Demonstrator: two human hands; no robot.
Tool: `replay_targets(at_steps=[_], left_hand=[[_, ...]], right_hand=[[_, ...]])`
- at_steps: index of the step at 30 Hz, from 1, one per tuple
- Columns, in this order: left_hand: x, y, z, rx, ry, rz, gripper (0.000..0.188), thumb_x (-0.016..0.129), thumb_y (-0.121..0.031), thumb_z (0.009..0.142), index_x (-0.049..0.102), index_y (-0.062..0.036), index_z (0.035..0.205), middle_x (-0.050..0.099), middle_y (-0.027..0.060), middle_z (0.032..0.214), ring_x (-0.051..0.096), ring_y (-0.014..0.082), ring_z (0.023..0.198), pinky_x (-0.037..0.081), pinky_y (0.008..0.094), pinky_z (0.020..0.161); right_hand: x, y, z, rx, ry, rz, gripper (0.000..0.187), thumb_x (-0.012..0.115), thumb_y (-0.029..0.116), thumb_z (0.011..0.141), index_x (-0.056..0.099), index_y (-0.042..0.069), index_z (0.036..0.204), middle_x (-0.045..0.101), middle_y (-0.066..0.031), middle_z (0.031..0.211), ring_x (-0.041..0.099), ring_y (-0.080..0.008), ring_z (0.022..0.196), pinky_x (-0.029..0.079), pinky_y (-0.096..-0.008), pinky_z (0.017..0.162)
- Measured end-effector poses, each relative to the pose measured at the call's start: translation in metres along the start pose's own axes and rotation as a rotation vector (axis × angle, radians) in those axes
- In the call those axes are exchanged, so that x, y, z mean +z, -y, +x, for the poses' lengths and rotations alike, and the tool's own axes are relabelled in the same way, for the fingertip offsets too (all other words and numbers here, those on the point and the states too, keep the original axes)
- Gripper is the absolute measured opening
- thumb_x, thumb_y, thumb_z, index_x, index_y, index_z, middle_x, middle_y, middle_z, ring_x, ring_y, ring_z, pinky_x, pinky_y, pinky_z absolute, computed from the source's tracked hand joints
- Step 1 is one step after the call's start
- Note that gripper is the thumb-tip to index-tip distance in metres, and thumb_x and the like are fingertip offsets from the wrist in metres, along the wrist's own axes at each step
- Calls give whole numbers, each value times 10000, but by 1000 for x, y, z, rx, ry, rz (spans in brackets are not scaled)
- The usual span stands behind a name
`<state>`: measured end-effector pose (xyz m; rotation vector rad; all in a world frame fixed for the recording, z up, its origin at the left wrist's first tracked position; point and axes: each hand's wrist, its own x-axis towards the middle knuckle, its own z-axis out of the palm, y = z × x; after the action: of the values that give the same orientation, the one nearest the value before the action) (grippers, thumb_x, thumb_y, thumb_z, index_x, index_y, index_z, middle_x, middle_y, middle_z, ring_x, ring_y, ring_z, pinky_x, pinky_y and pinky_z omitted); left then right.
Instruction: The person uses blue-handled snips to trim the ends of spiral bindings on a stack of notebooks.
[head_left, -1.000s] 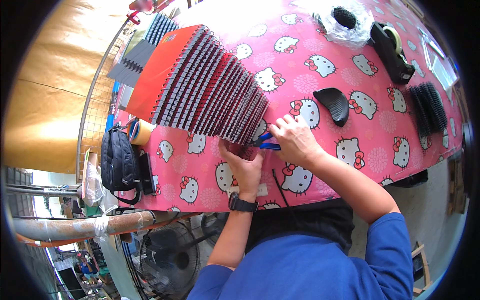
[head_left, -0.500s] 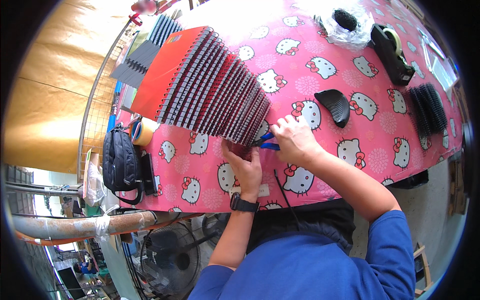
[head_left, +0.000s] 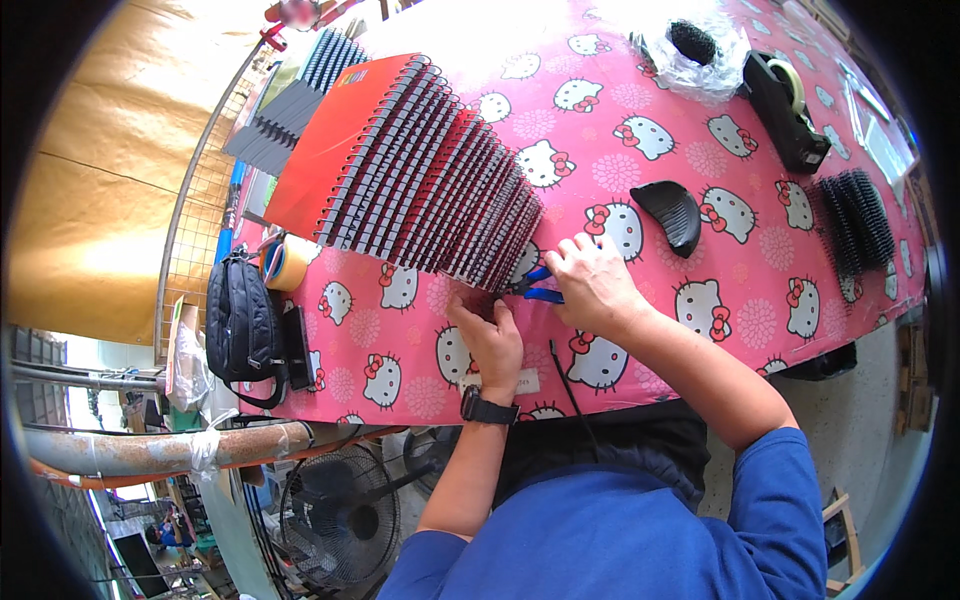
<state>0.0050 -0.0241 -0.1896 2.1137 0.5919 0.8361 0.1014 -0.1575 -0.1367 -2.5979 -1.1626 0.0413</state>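
Note:
A tall leaning stack of red spiral-bound notebooks (head_left: 335, 140) with dark coils along their edges stands in front of me. My left hand (head_left: 492, 345), with a dark watch on its wrist, is at the near lower corner of the stack. Its thumb and forefinger hold the edge of a low notebook; their tips are partly hidden. My right hand (head_left: 597, 285) is closed round blue-handled pliers (head_left: 541, 295). The jaws of the pliers meet the coil end at that same corner, just beyond my left thumb; their exact grip is too small to make out.
A black curved piece (head_left: 668, 215) lies right of the stack. Farther right are a tape dispenser (head_left: 785, 110), black coils (head_left: 855, 222) and a plastic bag (head_left: 690, 60) with coils. At left are a black bag (head_left: 240, 320) and a tape roll (head_left: 290, 262). A fan (head_left: 345, 515) stands below the table.
My left hand has shifted slightly down, its thumb a little lower and nearer the forefinger. My right hand and the pliers stay at the stack's corner, almost unmoved.

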Motion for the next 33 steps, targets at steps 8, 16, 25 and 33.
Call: replay_targets(at_steps=[8, 16, 25, 33], left_hand=[[-1, 0, 1, 23, 13, 3, 434, 615, 33, 819, 347, 49, 1159, 506, 156, 971, 550, 255, 851, 452, 362, 768], [0, -1, 0, -21, 29, -26, 414, 602, 36, 822, 353, 53, 1152, 503, 172, 993, 551, 272, 885, 446, 379, 803], [0, 6, -1, 3, 10, 4, 416, 539, 25, 821, 336, 72, 1180, 492, 207, 1023, 540, 317, 898, 432, 405, 822], [5, 10, 0, 36, -34, 95, 357, 556, 36, 819, 361, 26, 1118, 511, 177, 989, 535, 299, 901, 417, 404, 830]], right_hand=[[0, 10, 3, -6, 17, -7, 338, 695, 235, 683, 613, 35, 942, 597, -116, 917, 575, -269, 945, 433, -417, 831], [-5, 5, 5, 65, 160, 218, 196, 622, 158, 717, 638, 22, 857, 635, -142, 868, 618, -291, 873, 454, -398, 784], [2, 6, 5, -12, -4, -78, 296, 672, 183, 685, 611, 43, 939, 582, -110, 948, 543, -257, 986, 396, -407, 837], [-4, 14, 9, 0, 74, -99, 285, 643, 157, 690, 618, 35, 946, 583, -114, 958, 543, -256, 995, 395, -415, 850]])
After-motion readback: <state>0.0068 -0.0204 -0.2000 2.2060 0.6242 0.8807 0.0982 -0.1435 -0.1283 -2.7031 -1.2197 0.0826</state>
